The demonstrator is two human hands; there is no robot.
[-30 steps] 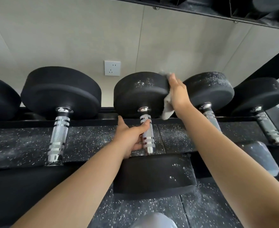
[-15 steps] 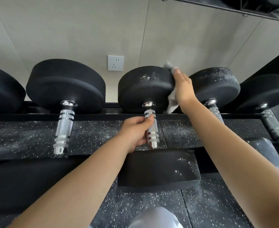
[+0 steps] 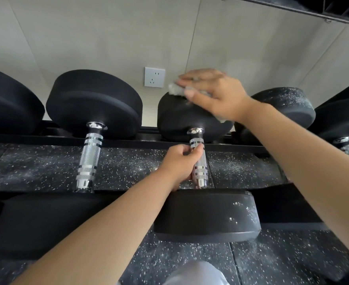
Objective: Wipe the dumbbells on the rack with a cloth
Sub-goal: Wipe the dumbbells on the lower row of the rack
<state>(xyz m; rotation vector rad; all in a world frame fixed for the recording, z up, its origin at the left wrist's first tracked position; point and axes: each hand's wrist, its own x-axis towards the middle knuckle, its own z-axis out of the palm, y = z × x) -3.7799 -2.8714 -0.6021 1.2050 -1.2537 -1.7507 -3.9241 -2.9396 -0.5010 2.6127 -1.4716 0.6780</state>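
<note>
A black dumbbell (image 3: 182,120) with a chrome knurled handle (image 3: 200,161) lies on the rack (image 3: 128,141) in the middle. My left hand (image 3: 179,165) grips that handle from the left. My right hand (image 3: 212,93) lies across the top of the dumbbell's far head, fingers spread and blurred, pressing a grey-white cloth (image 3: 176,89) onto it. The cloth's tip sticks out past the fingertips on the left. The dumbbell's near head (image 3: 206,214) carries white specks.
A clean black dumbbell (image 3: 93,103) lies to the left, another at the left edge (image 3: 9,101). A dusty one (image 3: 286,105) lies to the right, one more at the right edge (image 3: 342,120). A wall socket (image 3: 154,77) sits behind. The speckled rubber floor (image 3: 36,167) lies below.
My right hand has swept with the cloth from the right side of the far head up and left across its top. The white dust seen there earlier is gone. My left hand keeps its grip.
</note>
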